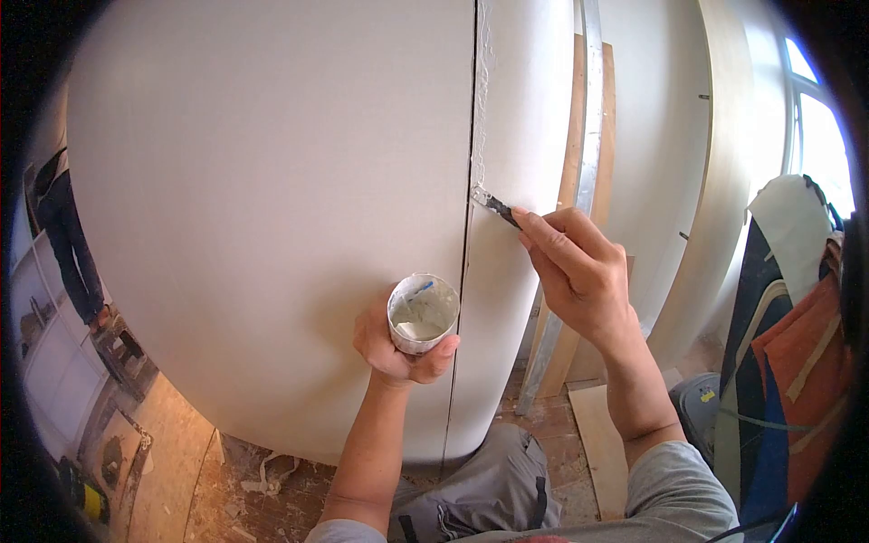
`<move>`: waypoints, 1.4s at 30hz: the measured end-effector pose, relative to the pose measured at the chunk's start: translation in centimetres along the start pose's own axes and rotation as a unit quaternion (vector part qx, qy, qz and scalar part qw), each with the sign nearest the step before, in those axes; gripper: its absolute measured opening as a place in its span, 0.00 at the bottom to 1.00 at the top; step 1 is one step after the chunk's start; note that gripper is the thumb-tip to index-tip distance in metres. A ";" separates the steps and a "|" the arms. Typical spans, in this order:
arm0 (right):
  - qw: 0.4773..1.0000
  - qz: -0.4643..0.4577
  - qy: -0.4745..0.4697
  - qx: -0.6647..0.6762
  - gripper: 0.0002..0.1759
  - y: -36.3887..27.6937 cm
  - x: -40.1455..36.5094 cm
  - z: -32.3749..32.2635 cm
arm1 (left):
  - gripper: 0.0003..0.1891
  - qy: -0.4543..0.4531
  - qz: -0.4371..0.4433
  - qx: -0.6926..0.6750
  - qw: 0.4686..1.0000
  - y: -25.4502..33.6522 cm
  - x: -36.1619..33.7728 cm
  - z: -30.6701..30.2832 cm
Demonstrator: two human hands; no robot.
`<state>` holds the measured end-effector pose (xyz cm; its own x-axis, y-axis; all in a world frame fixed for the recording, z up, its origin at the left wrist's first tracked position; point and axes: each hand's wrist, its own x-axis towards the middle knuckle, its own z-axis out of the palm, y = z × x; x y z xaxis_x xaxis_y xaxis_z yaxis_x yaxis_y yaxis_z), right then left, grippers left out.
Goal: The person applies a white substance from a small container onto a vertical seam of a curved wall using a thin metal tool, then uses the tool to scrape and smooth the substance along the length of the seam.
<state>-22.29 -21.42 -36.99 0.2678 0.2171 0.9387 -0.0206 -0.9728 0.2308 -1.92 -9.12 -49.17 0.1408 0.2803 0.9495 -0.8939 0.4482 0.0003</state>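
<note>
Small spatula (494, 205), dark handle, pale blade caked with filler: pinched between thumb and fingertips of right hand (579, 271), blade tip pressed on vertical seam (472, 136) just up-left of the knuckles. Rough white filler smeared along the seam above the tip; bare dark gap below it.

Cup (423, 314), small, round, white, filler-crusted rim, greyish paste inside with a blue streak: clamped in left hand (396, 348), fingers wrapped beneath and thumb at the side, held against the board just left of the seam, below and left of the right hand.

Wall board (272, 181): smooth, matte, off-white.

Right of the right hand: metal rail (589, 109) and wood planks (568, 353) leaning on the wall.

Further right: orange and blue fabric (806, 362), window (819, 127).

Below both hands: grey trouser knee (498, 489), dusty floor (262, 480) with scraps.

Far left: another person (68, 235) standing.
</note>
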 end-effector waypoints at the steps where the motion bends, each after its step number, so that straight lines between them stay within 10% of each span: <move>1: 1.000 -0.006 0.005 -0.012 0.21 0.1 0.2 0.0 | 0.36 -0.001 -0.001 -0.002 1.000 0.0 0.0 0.0; 42: 0.999 -0.017 -0.018 -0.047 0.22 -0.7 -1.0 -0.6 | 0.36 -0.009 -0.005 -0.010 1.000 -0.1 0.0 -0.1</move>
<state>-23.12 -20.92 -37.92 0.3039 0.2455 0.9205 -0.1014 -0.9524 0.2874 -1.82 -9.12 -49.23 0.1411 0.2606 0.9551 -0.8841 0.4673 0.0031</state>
